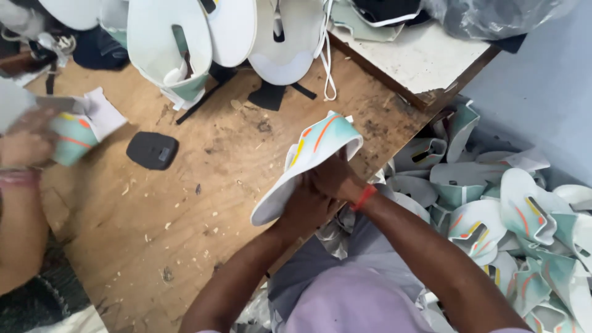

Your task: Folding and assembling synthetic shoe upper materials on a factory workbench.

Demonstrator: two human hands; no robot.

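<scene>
I hold one white and mint shoe upper (311, 157) with orange and yellow stripes over the edge of a wooden table (185, 203). My left hand (305, 206) grips its lower white part from underneath. My right hand (336, 179), with a red band at the wrist, grips it close beside the left, fingers curled into the piece. The upper tilts up to the right, its striped toe end highest.
A co-worker's hand (24, 145) at the left edge holds a similar upper (77, 132). A black moulded piece (153, 150) lies on the table. More uppers (185, 43) lie at the far edge. A big heap of uppers (524, 228) fills the floor at the right.
</scene>
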